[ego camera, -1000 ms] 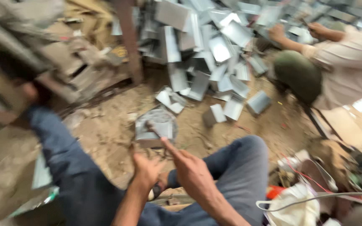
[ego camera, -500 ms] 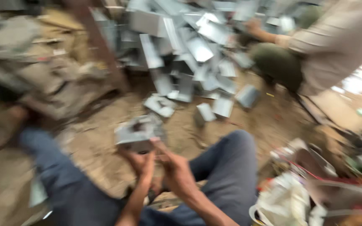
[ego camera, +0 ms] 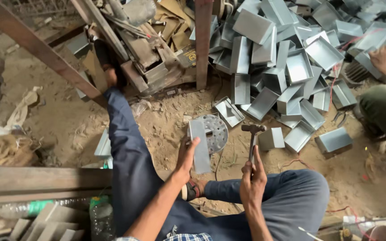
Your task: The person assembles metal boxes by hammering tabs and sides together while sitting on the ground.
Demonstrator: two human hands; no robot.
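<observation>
The bent grey sheet-metal piece [ego camera: 199, 147] stands on the round perforated metal block [ego camera: 214, 132] on the dirt floor, between the person's legs. The left hand [ego camera: 186, 157] is clasped round its near edge; the right hand [ego camera: 253, 173] is closed on a wooden-handled hammer [ego camera: 252, 138], its head raised just right of the block. Far right lies a big heap of finished grey metal trays [ego camera: 287, 58]; this piece looks still unfinished.

A co-worker's hand [ego camera: 383, 58] shows; their body is cut off.
</observation>
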